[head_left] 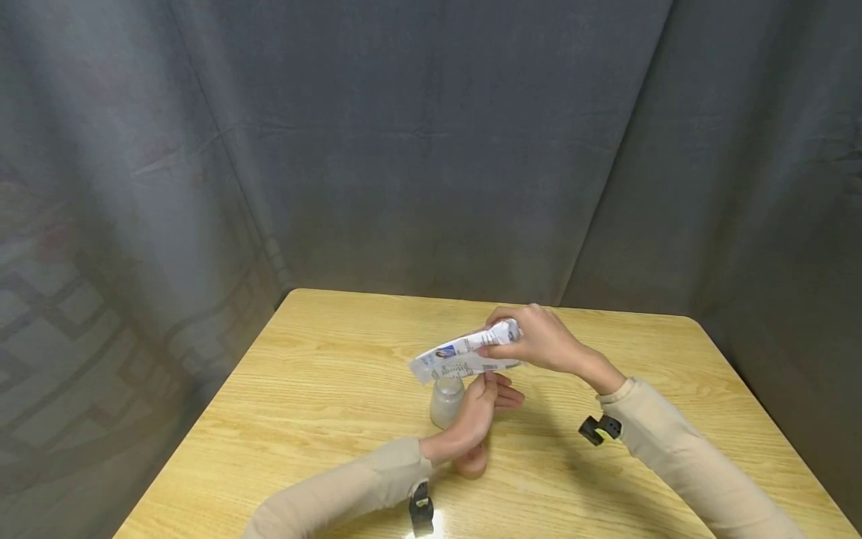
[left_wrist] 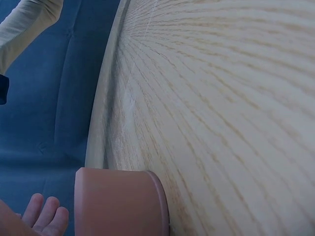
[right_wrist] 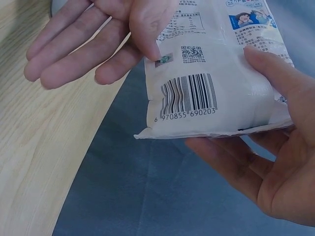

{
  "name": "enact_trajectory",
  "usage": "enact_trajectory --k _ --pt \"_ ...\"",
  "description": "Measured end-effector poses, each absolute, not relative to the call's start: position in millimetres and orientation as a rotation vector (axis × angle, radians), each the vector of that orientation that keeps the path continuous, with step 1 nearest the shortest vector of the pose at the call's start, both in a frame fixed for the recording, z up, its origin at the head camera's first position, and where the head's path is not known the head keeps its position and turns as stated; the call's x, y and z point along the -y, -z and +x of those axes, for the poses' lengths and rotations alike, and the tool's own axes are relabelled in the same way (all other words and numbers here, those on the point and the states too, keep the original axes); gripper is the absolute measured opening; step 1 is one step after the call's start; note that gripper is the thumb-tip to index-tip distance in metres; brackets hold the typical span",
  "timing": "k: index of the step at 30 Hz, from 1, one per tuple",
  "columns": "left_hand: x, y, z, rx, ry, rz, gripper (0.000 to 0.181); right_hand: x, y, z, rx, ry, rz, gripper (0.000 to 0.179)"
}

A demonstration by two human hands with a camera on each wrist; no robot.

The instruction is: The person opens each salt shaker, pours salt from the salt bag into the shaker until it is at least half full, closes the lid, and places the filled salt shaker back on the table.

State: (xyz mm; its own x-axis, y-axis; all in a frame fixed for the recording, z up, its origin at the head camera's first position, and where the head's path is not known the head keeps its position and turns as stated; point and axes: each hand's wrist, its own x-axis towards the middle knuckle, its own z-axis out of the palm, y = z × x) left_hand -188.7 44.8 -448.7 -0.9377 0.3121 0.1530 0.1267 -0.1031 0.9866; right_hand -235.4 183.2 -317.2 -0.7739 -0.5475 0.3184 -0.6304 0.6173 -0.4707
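Observation:
Thumb on one face and fingers on the other, my right hand (head_left: 545,340) grips a white printed plastic bag (head_left: 458,355). The bag tilts down to the left, its lower end over a translucent jar (head_left: 446,404) standing on the table; contact with the rim is unclear. Beside the jar is my left hand (head_left: 474,419), fingers extended, its thumb at the bag's underside. A barcode on the bag (right_wrist: 231,103) shows in the right wrist view. Under my left wrist, partly hidden, stands a pinkish cylinder (left_wrist: 120,204). The jar's contents cannot be made out.
The wooden table (head_left: 323,359) has rounded far corners. Grey curtains (head_left: 431,150) hang behind it and on both sides. A black wrist mount (head_left: 599,430) sits at the right sleeve, another (head_left: 420,503) at the left.

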Motion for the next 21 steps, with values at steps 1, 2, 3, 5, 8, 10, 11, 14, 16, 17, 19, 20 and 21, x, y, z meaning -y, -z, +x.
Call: enact_trajectory --k 1,2,3,5,8,10,11,14,16,17,19,20,21 --pt "-45 448 -188 -2.007 -2.192 0.494 0.044 -183 317 -235 2.696 -0.864 0.985 0.031" --pt "-45 449 -188 -2.008 -2.192 0.494 0.044 -183 317 -235 2.695 -0.86 0.986 0.031" --pt "-45 449 -188 -2.007 -2.189 0.49 0.043 -183 317 -235 2.696 -0.856 0.984 0.031" --pt "-45 449 -188 -2.01 -2.182 0.482 0.043 -183 317 -235 2.697 -0.848 0.985 0.031" --pt "-45 449 -189 -2.02 -2.175 0.484 0.043 -183 317 -235 2.695 -0.846 0.987 0.031" --pt "-45 450 -189 -2.02 -2.18 0.491 0.044 -183 317 -235 2.694 -0.848 0.988 0.031" --pt "-45 450 -190 -2.018 -2.183 0.495 0.044 -183 317 -235 2.695 -0.85 0.987 0.031" --pt "-46 451 -191 -2.02 -2.183 0.498 0.044 -183 316 -235 2.696 -0.854 0.988 0.031" --pt "-46 450 -191 -2.016 -2.184 0.493 0.044 -183 316 -235 2.697 -0.854 0.989 0.031" --pt "-47 449 -191 -2.021 -2.177 0.486 0.043 -183 316 -235 2.697 -0.853 0.989 0.031" --pt "-46 441 -187 -2.03 -2.174 0.491 0.042 -183 316 -235 2.697 -0.85 0.993 0.031" --pt "-45 437 -184 -2.033 -2.173 0.493 0.042 -182 316 -235 2.697 -0.849 0.994 0.031" --pt "-45 437 -184 -2.039 -2.169 0.493 0.043 -182 315 -235 2.696 -0.847 0.994 0.031"
